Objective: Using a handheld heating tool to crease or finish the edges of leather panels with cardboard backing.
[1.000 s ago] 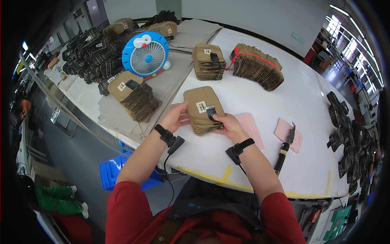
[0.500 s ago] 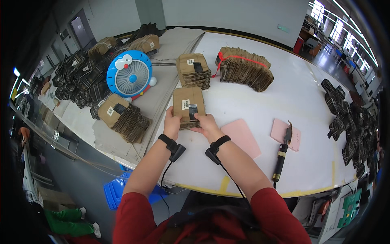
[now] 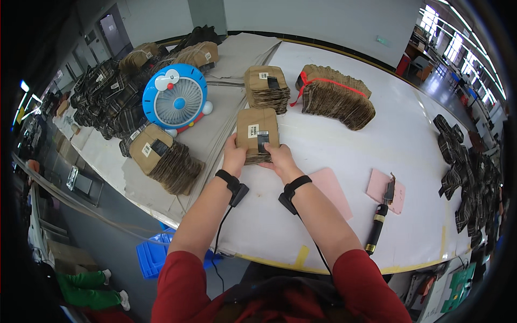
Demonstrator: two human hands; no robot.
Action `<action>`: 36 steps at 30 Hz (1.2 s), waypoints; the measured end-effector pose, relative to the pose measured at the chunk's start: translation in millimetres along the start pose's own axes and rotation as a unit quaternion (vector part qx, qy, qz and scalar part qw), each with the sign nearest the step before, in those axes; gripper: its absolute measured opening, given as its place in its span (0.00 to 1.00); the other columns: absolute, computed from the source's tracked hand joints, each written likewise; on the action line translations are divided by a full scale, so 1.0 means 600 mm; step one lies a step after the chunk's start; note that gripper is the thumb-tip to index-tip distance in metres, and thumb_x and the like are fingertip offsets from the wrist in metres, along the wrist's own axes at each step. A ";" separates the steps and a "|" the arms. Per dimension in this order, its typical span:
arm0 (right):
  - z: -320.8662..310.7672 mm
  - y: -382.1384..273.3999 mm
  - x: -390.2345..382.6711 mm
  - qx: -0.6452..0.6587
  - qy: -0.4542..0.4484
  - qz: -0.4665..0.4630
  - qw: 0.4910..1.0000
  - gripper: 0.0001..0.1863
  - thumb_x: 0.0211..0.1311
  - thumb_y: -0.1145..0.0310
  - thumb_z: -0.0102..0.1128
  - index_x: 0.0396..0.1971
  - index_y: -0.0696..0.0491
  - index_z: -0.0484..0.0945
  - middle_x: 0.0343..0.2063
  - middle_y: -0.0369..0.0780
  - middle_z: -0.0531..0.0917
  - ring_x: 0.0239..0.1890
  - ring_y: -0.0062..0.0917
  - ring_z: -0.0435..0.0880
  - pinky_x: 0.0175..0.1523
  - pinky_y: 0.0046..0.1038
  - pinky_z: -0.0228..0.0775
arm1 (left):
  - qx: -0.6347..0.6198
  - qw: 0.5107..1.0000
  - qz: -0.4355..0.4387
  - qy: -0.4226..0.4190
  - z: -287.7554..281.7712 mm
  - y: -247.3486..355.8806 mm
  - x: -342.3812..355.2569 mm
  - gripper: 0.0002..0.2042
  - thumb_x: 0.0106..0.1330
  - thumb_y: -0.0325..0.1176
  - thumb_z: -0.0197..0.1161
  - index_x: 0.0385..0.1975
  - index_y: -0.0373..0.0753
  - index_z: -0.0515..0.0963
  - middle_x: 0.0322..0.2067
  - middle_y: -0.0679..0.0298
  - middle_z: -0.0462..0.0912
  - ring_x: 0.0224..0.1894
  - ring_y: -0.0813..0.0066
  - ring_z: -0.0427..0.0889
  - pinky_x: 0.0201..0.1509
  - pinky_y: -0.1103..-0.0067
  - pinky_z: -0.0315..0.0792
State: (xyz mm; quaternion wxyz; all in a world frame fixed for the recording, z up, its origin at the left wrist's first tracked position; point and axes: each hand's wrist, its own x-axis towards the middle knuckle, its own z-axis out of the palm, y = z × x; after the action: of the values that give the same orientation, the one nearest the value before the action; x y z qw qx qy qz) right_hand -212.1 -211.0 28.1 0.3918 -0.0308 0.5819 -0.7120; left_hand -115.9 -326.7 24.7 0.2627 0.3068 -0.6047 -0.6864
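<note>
Between my hands stands a stack of tan cut pieces [image 3: 257,119] with white and black labels on its top. My left hand [image 3: 234,156] is closed on its near left side. My right hand [image 3: 281,160] grips the near right corner, thumb on the black label and fingers partly hidden beneath the edge. Just beyond is a second tan stack [image 3: 266,81]. A longer bundle of brown pieces [image 3: 338,99], tied with a red ribbon, lies to its right. At the left, another labelled stack [image 3: 156,153] leans over.
A blue round fan [image 3: 176,99] stands left of my hands. Dark plaid fabric [image 3: 99,99] is heaped behind it, more plaid pieces [image 3: 471,183] at the far right. A pink sheet [image 3: 331,191] and a black-handled tool [image 3: 378,226], its tip on a pink pad [image 3: 376,184], lie right.
The whole view has shifted slightly, with most things appearing a little farther right. Both hands keep the same grip on the stack.
</note>
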 end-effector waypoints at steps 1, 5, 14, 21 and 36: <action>-0.003 -0.002 0.000 -0.003 -0.002 0.005 1.000 0.22 0.71 0.69 0.57 0.57 0.67 0.66 0.51 0.51 0.77 0.49 0.43 0.84 0.49 0.48 0.86 | -0.001 1.000 -0.004 0.005 0.002 0.000 -0.003 0.30 0.68 0.20 0.53 0.70 0.28 0.56 0.65 0.51 0.69 0.65 0.63 0.71 0.68 0.72 0.66; -0.020 -0.014 -0.003 -0.015 -0.023 0.008 1.000 0.23 0.71 0.70 0.57 0.56 0.68 0.63 0.51 0.54 0.77 0.48 0.44 0.84 0.45 0.47 0.86 | -0.006 1.000 -0.001 0.006 0.010 -0.006 -0.024 0.30 0.70 0.22 0.54 0.71 0.28 0.53 0.65 0.49 0.68 0.66 0.62 0.71 0.68 0.72 0.65; -0.014 -0.008 0.007 -0.007 -0.036 0.029 0.999 0.21 0.73 0.69 0.53 0.58 0.67 0.63 0.50 0.52 0.78 0.47 0.43 0.85 0.48 0.49 0.85 | 0.010 0.997 0.043 0.062 0.006 -0.042 0.000 0.30 0.71 0.22 0.51 0.72 0.26 0.50 0.67 0.44 0.64 0.68 0.60 0.68 0.71 0.72 0.63; -0.012 -0.034 0.023 -0.038 -0.070 0.040 0.996 0.21 0.76 0.67 0.48 0.60 0.67 0.65 0.51 0.51 0.79 0.48 0.44 0.85 0.50 0.47 0.85 | 0.076 0.996 0.038 0.006 0.004 -0.045 0.059 0.28 0.72 0.20 0.50 0.71 0.31 0.54 0.63 0.50 0.71 0.63 0.64 0.73 0.67 0.73 0.67; -0.034 -0.091 0.071 -0.247 -0.114 0.078 0.959 0.26 0.67 0.65 0.61 0.60 0.58 0.64 0.48 0.46 0.78 0.45 0.39 0.84 0.41 0.41 0.86 | 0.216 0.966 0.089 0.108 0.050 -0.064 -0.047 0.32 0.69 0.19 0.53 0.73 0.33 0.53 0.70 0.50 0.53 0.72 0.58 0.58 0.74 0.70 0.59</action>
State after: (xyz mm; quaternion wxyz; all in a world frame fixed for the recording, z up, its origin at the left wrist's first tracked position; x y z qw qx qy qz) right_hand -280.4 -219.3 50.6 0.4905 -0.1623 0.6917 -0.5046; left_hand -118.6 -281.3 -8.1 0.3146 0.3734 -0.7314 -0.4760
